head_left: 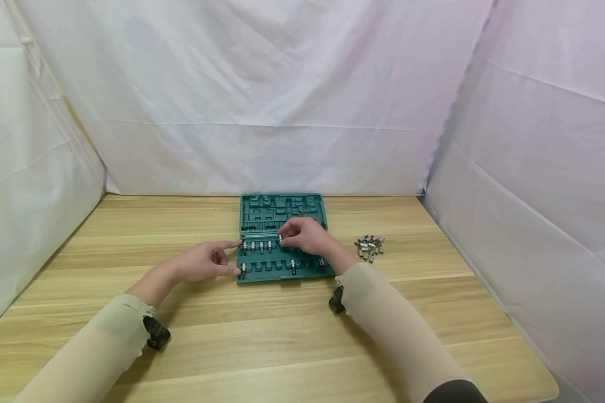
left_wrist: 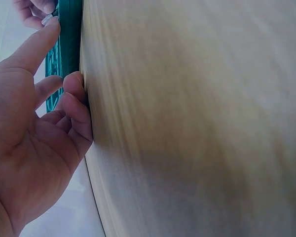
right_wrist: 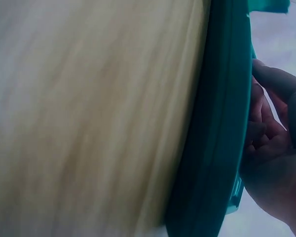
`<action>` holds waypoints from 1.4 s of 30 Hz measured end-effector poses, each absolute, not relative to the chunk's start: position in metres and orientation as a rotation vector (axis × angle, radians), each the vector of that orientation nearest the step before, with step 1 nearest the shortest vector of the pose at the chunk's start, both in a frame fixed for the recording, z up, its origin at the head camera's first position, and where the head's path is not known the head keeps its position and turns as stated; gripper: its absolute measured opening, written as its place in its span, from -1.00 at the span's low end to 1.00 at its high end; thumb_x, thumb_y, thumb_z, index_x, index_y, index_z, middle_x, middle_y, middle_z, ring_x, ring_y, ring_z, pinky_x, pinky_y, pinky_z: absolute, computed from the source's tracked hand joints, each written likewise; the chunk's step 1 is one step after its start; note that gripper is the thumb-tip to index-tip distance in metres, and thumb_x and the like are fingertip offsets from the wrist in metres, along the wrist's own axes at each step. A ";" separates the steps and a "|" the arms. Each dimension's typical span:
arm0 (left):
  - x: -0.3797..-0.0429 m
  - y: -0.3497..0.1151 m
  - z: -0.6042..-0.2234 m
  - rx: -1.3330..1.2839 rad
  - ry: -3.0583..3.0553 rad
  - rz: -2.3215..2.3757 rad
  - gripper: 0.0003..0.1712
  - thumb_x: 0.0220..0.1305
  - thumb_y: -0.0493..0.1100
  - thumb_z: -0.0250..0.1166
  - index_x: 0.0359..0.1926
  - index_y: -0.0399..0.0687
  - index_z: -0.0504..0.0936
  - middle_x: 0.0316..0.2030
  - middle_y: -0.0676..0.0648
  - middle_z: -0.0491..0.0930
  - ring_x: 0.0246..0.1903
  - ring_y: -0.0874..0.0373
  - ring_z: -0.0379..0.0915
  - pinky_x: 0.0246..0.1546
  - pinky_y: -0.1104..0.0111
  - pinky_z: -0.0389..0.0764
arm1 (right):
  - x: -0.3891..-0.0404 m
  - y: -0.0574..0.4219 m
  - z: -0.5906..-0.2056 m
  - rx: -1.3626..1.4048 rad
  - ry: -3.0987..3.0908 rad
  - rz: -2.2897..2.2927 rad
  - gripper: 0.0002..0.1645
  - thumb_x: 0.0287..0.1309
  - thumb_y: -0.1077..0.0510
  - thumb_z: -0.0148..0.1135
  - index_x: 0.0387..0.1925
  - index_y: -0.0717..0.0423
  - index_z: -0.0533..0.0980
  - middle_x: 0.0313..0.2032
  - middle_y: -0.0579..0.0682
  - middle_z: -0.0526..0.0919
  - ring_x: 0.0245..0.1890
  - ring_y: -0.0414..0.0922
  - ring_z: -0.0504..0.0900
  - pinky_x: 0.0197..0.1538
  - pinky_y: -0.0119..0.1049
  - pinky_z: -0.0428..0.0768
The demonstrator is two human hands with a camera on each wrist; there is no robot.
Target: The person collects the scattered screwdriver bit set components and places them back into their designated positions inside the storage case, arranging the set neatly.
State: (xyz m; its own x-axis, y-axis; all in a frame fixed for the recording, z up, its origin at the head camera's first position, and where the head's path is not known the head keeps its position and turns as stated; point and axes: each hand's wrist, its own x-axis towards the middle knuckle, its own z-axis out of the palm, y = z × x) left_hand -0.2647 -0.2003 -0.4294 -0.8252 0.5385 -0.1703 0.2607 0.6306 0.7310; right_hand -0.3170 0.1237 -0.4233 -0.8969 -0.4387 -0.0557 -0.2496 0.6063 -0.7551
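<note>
A green plastic case (head_left: 269, 277) lies unfolded on the table, its moulded lid part at the back. My right hand (head_left: 307, 235) pinches a small silver bit socket (head_left: 280, 237) over the right part of the case's back row. My left hand (head_left: 204, 262) touches the case's left side, thumb at the front corner and index finger stretched toward the back row. Several bit sockets (head_left: 261, 246) with dark tips stand side by side at the left of that row. In the front row sit a socket (head_left: 243, 270) at the left end and another (head_left: 293, 267) near the middle.
A loose pile of metal bit sockets (head_left: 370, 247) lies on the wooden table (head_left: 262, 341), right of the case. White cloth (head_left: 262, 112) hangs behind and on both sides. A dark wrist camera (head_left: 156, 333) is strapped to the left sleeve.
</note>
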 end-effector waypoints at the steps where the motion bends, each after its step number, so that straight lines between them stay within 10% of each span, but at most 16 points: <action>1: -0.265 -0.200 -0.430 0.632 2.481 1.029 0.03 0.45 0.09 0.52 0.73 -0.10 0.24 -0.25 -0.06 0.62 -0.31 0.10 0.46 -0.33 0.32 0.50 | -0.317 0.122 -0.423 -0.563 2.604 -1.152 -0.74 0.47 0.07 0.47 0.13 -0.07 0.73 -0.06 -0.07 0.79 -0.05 -0.13 0.73 0.07 -0.11 0.70; 42: -0.265 -0.200 -0.431 0.632 2.496 1.019 0.03 0.45 0.10 0.52 0.73 -0.10 0.24 -0.24 -0.06 0.63 -0.32 0.12 0.45 -0.33 0.32 0.49 | -0.321 0.114 -0.427 -0.514 2.642 -1.007 -0.84 0.50 0.03 0.45 0.03 -0.18 0.79 0.02 -0.12 0.79 0.07 -0.09 0.72 0.20 -0.01 0.70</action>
State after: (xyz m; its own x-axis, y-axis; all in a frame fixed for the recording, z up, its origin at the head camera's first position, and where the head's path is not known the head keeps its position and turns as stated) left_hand -0.2647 -0.1997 -0.4307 -0.8308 0.5314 -0.1655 0.2637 0.6377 0.7237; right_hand -0.3210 0.1138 -0.4273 -0.9014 -0.4160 -0.1203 -0.2303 0.6958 -0.6803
